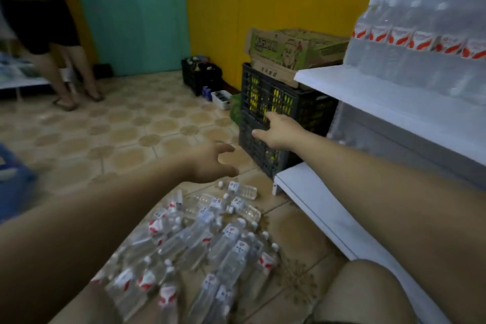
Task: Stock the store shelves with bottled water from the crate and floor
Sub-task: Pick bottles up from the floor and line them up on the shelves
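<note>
Several clear water bottles (210,239) with red and white labels lie in a heap on the tiled floor below my arms. My left hand (213,163) hovers above the far end of the heap, fingers spread and loosely curved, holding nothing. My right hand (278,130) stretches forward with its fingers against the side of a dark plastic crate (263,102). White shelves stand on the right: the upper shelf (368,92) carries a row of labelled bottles (420,42), and the low bottom shelf (328,208) shows bare.
A cardboard box (292,47) sits on top of the crate. A second dark crate (200,73) stands by the yellow wall. A person's legs (65,71) are at the far left. My knee (368,294) is at the lower right.
</note>
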Tool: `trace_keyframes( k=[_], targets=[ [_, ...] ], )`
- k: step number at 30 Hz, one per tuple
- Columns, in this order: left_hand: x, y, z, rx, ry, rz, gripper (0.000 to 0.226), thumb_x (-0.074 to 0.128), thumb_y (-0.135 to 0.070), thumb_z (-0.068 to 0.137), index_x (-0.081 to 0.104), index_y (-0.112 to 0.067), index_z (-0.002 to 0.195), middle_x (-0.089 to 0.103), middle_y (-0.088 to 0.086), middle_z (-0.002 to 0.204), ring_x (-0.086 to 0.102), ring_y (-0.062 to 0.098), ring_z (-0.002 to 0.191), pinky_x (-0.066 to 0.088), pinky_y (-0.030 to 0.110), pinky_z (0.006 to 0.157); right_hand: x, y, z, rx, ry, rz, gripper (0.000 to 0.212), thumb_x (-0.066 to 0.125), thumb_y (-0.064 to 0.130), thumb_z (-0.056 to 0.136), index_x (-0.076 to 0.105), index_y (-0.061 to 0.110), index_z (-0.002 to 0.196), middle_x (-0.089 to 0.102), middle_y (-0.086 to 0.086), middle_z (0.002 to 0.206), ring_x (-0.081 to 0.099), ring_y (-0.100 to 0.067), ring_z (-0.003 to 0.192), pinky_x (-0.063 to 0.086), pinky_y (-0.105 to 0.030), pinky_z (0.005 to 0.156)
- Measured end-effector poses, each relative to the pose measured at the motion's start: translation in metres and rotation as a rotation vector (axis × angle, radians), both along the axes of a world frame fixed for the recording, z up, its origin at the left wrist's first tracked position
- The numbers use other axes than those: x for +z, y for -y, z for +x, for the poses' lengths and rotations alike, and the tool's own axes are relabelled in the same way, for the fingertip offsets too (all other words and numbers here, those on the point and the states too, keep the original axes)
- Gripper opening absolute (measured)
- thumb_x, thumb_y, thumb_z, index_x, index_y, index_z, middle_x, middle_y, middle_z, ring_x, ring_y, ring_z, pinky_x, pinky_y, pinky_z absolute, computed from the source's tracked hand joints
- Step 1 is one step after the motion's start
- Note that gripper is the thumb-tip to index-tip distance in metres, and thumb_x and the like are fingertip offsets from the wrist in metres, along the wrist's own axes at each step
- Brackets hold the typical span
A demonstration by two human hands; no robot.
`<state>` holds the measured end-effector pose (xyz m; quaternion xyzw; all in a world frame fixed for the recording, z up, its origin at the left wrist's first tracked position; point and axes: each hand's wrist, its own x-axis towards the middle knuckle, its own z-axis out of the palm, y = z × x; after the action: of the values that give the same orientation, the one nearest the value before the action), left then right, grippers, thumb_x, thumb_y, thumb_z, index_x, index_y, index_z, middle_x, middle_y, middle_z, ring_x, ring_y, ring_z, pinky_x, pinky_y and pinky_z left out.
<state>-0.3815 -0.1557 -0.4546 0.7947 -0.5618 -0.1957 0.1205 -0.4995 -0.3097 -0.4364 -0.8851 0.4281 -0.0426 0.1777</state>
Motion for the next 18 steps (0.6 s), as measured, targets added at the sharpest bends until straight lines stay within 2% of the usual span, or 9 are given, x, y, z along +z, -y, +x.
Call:
trace_keyframes(
  k=[3,6,13,15,18],
  targets=[
    [-0.024,-0.049,0.018,0.122,-0.007,0.05,0.069,0.06,-0.05,0.087,0.034,-0.027,0.147,0.027,-0.002,0.156,0.032,0.021,0.139,0.029,0.035,0.111,-0.025,-0.032,0.028,0.09,-0.013,0.014,0.077,0.05,0.053,0.095,0.017,0.017,0.155,0.028,-0.011,0.157,0.038,-0.032,0.137,0.04,-0.037,0.104],
    [-0.056,-0.085,0.027,0.225,-0.041,0.098,0.069,0.06,-0.05,0.088,0.034,-0.025,0.147,0.027,0.0,0.156,0.03,0.021,0.14,0.027,0.033,0.11,-0.055,-0.056,0.048,0.169,-0.032,0.057,0.078,0.051,0.055,0.094,0.019,0.019,0.155,0.028,-0.008,0.158,0.035,-0.031,0.14,0.037,-0.037,0.109],
    [-0.137,-0.119,0.046,0.34,-0.191,0.243,0.072,0.06,-0.049,0.087,0.032,-0.024,0.148,0.028,0.001,0.156,0.03,0.02,0.141,0.028,0.036,0.113,-0.148,-0.069,0.077,0.244,-0.129,0.245,0.077,0.053,0.053,0.093,0.02,0.02,0.155,0.026,-0.008,0.159,0.035,-0.031,0.139,0.038,-0.039,0.109],
    [-0.158,-0.116,0.053,0.351,-0.232,0.264,0.071,0.06,-0.05,0.087,0.033,-0.025,0.148,0.029,0.0,0.156,0.031,0.02,0.14,0.029,0.036,0.113,-0.177,-0.061,0.079,0.203,-0.169,0.302,0.077,0.053,0.053,0.093,0.019,0.022,0.155,0.031,-0.008,0.156,0.041,-0.031,0.135,0.041,-0.036,0.099],
    [-0.191,-0.101,0.058,0.35,-0.294,0.307,0.067,0.059,-0.046,0.088,0.034,-0.026,0.147,0.031,0.002,0.155,0.034,0.022,0.138,0.03,0.036,0.11,-0.222,-0.047,0.075,0.167,-0.223,0.397,0.074,0.05,0.053,0.095,0.021,0.019,0.154,0.053,-0.008,0.129,0.057,-0.025,0.104,0.043,-0.031,0.074]
  ],
)
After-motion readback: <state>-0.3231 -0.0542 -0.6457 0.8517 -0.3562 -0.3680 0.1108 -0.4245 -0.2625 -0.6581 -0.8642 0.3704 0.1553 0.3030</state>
